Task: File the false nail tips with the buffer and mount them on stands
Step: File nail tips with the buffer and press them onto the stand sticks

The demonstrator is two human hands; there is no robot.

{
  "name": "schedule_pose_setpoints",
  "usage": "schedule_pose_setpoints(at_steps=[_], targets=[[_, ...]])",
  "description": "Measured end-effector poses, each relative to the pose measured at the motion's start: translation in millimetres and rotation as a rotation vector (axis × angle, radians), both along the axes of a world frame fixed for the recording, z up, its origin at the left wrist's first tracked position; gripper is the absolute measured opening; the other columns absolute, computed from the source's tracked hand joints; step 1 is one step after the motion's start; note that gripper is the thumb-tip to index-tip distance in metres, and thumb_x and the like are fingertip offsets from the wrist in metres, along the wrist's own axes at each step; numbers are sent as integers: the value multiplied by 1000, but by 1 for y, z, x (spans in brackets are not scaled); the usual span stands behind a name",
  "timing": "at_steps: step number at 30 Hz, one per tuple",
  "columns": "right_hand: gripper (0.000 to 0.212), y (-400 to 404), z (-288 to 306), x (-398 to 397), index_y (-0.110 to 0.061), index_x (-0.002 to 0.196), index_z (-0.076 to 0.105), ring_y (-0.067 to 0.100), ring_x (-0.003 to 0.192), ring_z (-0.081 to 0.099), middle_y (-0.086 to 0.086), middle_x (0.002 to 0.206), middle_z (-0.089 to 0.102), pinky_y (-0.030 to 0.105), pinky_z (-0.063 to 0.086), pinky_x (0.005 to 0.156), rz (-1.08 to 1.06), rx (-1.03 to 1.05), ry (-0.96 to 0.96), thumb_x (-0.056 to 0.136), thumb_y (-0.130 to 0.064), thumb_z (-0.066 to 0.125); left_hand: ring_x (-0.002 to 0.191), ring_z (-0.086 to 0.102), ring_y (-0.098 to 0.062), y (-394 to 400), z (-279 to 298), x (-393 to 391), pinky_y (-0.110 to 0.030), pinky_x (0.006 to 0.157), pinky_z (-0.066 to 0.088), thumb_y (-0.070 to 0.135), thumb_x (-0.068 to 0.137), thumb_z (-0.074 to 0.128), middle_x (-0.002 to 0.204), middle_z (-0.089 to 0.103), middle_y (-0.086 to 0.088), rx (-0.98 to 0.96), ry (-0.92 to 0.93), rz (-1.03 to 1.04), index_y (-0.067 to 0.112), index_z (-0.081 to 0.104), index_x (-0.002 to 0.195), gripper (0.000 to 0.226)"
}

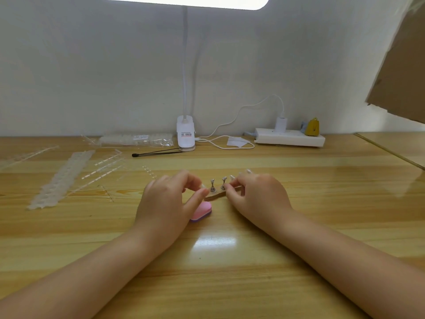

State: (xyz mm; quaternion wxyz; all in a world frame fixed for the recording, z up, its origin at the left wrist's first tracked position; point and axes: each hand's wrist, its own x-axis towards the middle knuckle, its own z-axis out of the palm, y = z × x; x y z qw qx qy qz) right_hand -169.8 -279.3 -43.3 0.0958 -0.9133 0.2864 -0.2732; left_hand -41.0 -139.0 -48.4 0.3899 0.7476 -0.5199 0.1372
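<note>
- left hand [169, 200] over the glossy wooden table [299, 226], fingers curled, thumb and forefinger pinching a small clear false nail tip [203, 185] at the left end of the stand strip; tip tiny, shape hard to make out
- right hand [255, 195] fingers curled, fingertips [227, 186] pinched together at the base of a silver metal stand [223, 182]; cannot tell whether they hold a tip or the stand itself
- second silver stand [212, 185] upright between the hands, bare; both on a brown base strip [215, 196], partly hidden by the fingers
- further stands behind the right hand mostly hidden; pale tops [248, 171] just peek above the knuckles
- pink-and-purple buffer block [202, 211] on the table, largely covered by the left hand
- clear plastic nail-tip sprues [103, 170] and frosted strip [62, 178] far left, blurred
- white clip lamp [185, 134], white power strip [289, 137], cardboard sheet [400, 65] cut off at right
</note>
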Motion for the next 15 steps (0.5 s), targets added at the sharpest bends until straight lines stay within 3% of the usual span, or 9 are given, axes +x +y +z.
schedule_pose_setpoints(at_steps=[3, 11, 15], targets=[[34, 0, -1, 2, -24, 97, 73, 19, 77, 63, -2, 79, 69, 30, 48, 62, -4, -74, 52, 95, -47, 48, 87, 54, 0, -2, -2, 2, -28, 81, 32, 46, 86, 56, 85, 55, 28, 61, 30, -13, 37, 54, 92, 11], [41, 1, -2, 5, -27, 102, 69, 21, 82, 64, -1, 85, 69, 26, 32, 56, 11, -241, 120, 99, -51, 37, 96, 59, -1, -5, -4, 0, -26, 84, 30, 43, 89, 55, 93, 64, 21, 144, 1, -26, 36, 51, 96, 11], [38, -2, -2, 7, -28, 100, 71, 20, 83, 63, -3, 86, 69, 25, 30, 56, -7, -203, 99, 98, -50, 41, 96, 60, -5, -5, -4, -3, -24, 84, 28, 36, 89, 60, 93, 66, 18, 146, -52, -38, 30, 54, 99, 13]])
